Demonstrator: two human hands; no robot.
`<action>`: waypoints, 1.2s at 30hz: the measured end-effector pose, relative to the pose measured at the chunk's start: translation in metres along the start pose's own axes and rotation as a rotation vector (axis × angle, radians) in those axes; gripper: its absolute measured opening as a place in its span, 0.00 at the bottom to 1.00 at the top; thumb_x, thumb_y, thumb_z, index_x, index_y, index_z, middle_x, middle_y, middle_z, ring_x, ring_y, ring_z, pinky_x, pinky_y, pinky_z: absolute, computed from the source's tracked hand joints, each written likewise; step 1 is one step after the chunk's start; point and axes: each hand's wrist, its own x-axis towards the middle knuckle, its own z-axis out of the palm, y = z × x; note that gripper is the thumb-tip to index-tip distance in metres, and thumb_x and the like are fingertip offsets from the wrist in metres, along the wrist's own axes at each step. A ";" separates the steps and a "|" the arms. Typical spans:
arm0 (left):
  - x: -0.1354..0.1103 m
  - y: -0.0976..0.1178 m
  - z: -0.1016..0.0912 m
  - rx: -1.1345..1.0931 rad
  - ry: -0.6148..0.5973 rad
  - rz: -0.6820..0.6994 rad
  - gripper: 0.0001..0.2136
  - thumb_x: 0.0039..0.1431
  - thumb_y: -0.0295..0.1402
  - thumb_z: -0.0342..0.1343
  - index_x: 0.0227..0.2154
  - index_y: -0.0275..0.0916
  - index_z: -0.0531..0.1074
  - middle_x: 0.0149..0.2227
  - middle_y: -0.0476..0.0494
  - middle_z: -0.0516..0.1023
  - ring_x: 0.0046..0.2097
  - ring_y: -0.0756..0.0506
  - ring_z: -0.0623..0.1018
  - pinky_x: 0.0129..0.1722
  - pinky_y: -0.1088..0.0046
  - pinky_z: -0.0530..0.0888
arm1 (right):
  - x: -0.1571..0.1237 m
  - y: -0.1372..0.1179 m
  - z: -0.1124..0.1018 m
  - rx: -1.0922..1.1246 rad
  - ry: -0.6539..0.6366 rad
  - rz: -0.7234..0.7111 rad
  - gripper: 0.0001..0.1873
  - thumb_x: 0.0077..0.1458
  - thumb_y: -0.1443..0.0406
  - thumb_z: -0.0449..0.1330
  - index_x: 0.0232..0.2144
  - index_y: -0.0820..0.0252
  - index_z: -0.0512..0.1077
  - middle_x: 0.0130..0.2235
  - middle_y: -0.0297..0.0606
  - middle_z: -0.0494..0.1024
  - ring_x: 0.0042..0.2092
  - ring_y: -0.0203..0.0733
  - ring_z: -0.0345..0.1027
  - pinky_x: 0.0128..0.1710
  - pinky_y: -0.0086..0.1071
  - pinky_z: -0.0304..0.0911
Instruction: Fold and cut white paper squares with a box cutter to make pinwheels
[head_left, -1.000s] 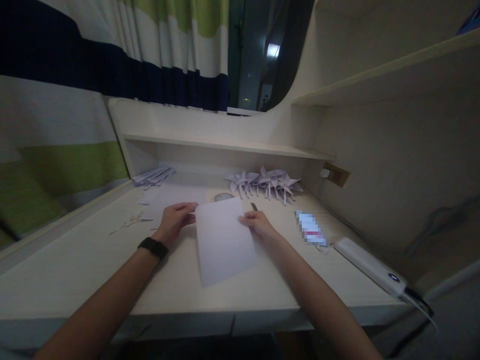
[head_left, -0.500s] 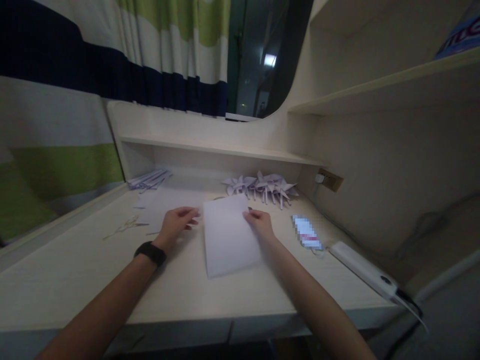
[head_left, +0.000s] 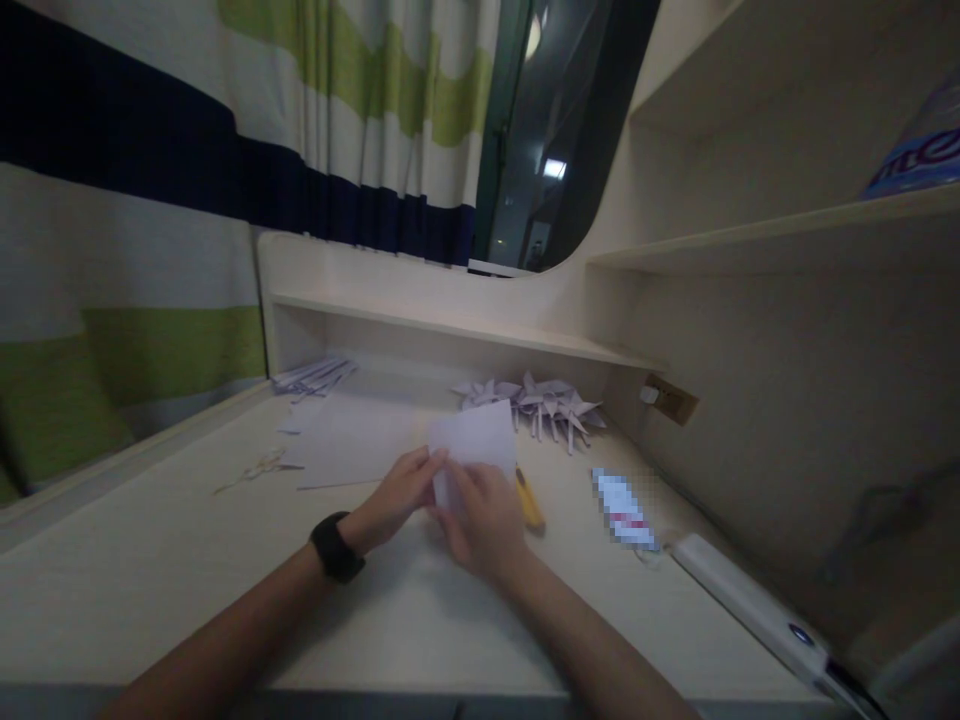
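A white sheet of paper [head_left: 480, 430] is held up over the desk between my two hands. My left hand [head_left: 401, 495], with a black watch on its wrist, pinches the paper's left edge. Close beside it, my right hand [head_left: 484, 515] grips the lower part of the sheet and hides much of it. Just right of that hand, a yellow utility knife [head_left: 529, 500] lies on the desk. Behind the sheet, several white paper pinwheels [head_left: 551, 400] are heaped near the back.
Larger white paper [head_left: 345, 430] lies behind my left hand, with scissors [head_left: 270, 463] to its left and paper strips [head_left: 311, 378] in the back corner. A phone with a blurred screen [head_left: 622, 508] and a white power strip [head_left: 750, 600] are on the right. A low shelf [head_left: 450, 325] spans the back.
My left hand has moved right and taken hold of the paper. The right hand has shifted down and left along it. The yellow knife has come into sight, and the view has tilted slightly.
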 end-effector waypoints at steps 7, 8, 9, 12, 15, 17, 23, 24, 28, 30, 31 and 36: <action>0.018 0.009 -0.030 -0.227 -0.203 -0.022 0.17 0.59 0.40 0.54 0.45 0.33 0.70 0.41 0.34 0.77 0.39 0.43 0.76 0.39 0.65 0.73 | 0.023 0.059 -0.020 0.585 0.116 0.649 0.37 0.47 0.48 0.61 0.55 0.62 0.61 0.48 0.49 0.72 0.47 0.52 0.68 0.43 0.43 0.64; 0.019 0.009 -0.032 -0.228 -0.215 -0.027 0.17 0.60 0.40 0.54 0.46 0.33 0.70 0.41 0.34 0.77 0.39 0.43 0.76 0.40 0.65 0.73 | 0.023 0.066 -0.021 0.757 -0.025 0.719 0.33 0.47 0.47 0.60 0.49 0.63 0.66 0.42 0.47 0.76 0.40 0.50 0.71 0.37 0.40 0.66; 0.019 0.007 -0.033 -0.212 -0.218 -0.034 0.16 0.60 0.40 0.54 0.45 0.33 0.71 0.41 0.35 0.77 0.39 0.44 0.76 0.40 0.65 0.73 | 0.022 0.070 -0.022 0.882 -0.137 0.780 0.30 0.46 0.47 0.60 0.43 0.64 0.71 0.37 0.45 0.77 0.34 0.47 0.71 0.32 0.36 0.66; 0.021 0.001 -0.042 -0.049 -0.113 -0.036 0.14 0.56 0.40 0.58 0.38 0.33 0.73 0.36 0.38 0.78 0.35 0.46 0.76 0.36 0.68 0.74 | 0.016 0.076 -0.021 1.051 -0.300 0.894 0.24 0.41 0.47 0.64 0.28 0.63 0.74 0.26 0.38 0.76 0.24 0.39 0.68 0.22 0.30 0.61; 0.024 -0.005 -0.057 0.148 0.105 0.002 0.13 0.50 0.40 0.63 0.29 0.33 0.74 0.29 0.43 0.77 0.29 0.48 0.75 0.30 0.72 0.74 | 0.012 0.080 -0.019 1.028 -0.342 0.934 0.22 0.38 0.49 0.67 0.23 0.63 0.73 0.22 0.34 0.75 0.20 0.36 0.65 0.19 0.27 0.57; 0.025 -0.006 -0.067 0.217 0.172 -0.014 0.13 0.47 0.39 0.64 0.28 0.33 0.74 0.27 0.44 0.76 0.27 0.48 0.75 0.28 0.72 0.74 | 0.011 0.083 -0.020 1.011 -0.380 0.957 0.21 0.37 0.50 0.68 0.22 0.64 0.73 0.20 0.34 0.74 0.20 0.35 0.64 0.19 0.27 0.56; 0.022 -0.003 -0.077 0.284 0.105 -0.075 0.13 0.45 0.38 0.66 0.28 0.31 0.77 0.27 0.41 0.78 0.27 0.48 0.75 0.28 0.73 0.74 | 0.010 0.092 -0.022 1.047 -0.519 1.014 0.20 0.35 0.54 0.69 0.22 0.66 0.74 0.21 0.38 0.76 0.19 0.37 0.66 0.19 0.28 0.58; 0.021 -0.002 -0.077 0.292 0.076 -0.087 0.14 0.45 0.39 0.66 0.27 0.31 0.77 0.26 0.41 0.78 0.26 0.48 0.75 0.28 0.73 0.73 | 0.010 0.092 -0.021 1.046 -0.529 1.015 0.19 0.35 0.55 0.69 0.22 0.66 0.74 0.21 0.38 0.76 0.19 0.37 0.66 0.20 0.28 0.59; 0.021 -0.003 -0.079 0.272 -0.024 -0.136 0.18 0.51 0.45 0.59 0.27 0.31 0.78 0.26 0.39 0.78 0.26 0.48 0.75 0.27 0.73 0.73 | 0.006 0.097 -0.014 1.035 -0.566 0.992 0.18 0.36 0.54 0.69 0.21 0.66 0.74 0.21 0.38 0.76 0.19 0.36 0.66 0.18 0.27 0.59; 0.021 -0.004 -0.080 0.280 -0.061 -0.140 0.17 0.51 0.44 0.60 0.28 0.31 0.78 0.26 0.40 0.78 0.25 0.48 0.75 0.26 0.73 0.72 | 0.004 0.099 -0.011 1.032 -0.583 0.990 0.19 0.37 0.54 0.69 0.22 0.65 0.74 0.21 0.37 0.76 0.19 0.36 0.66 0.18 0.27 0.58; 0.021 -0.004 -0.081 0.298 -0.075 -0.142 0.15 0.50 0.42 0.62 0.28 0.31 0.78 0.24 0.40 0.78 0.24 0.48 0.74 0.25 0.74 0.71 | 0.003 0.101 -0.010 1.029 -0.587 0.993 0.19 0.37 0.53 0.69 0.22 0.65 0.74 0.21 0.37 0.76 0.19 0.36 0.66 0.17 0.27 0.58; 0.021 -0.008 -0.080 0.378 -0.024 -0.138 0.12 0.47 0.38 0.63 0.25 0.32 0.77 0.20 0.44 0.75 0.22 0.50 0.72 0.24 0.74 0.70 | 0.003 0.100 -0.012 1.085 -0.566 0.989 0.20 0.38 0.53 0.69 0.25 0.65 0.74 0.22 0.36 0.77 0.19 0.36 0.67 0.18 0.26 0.58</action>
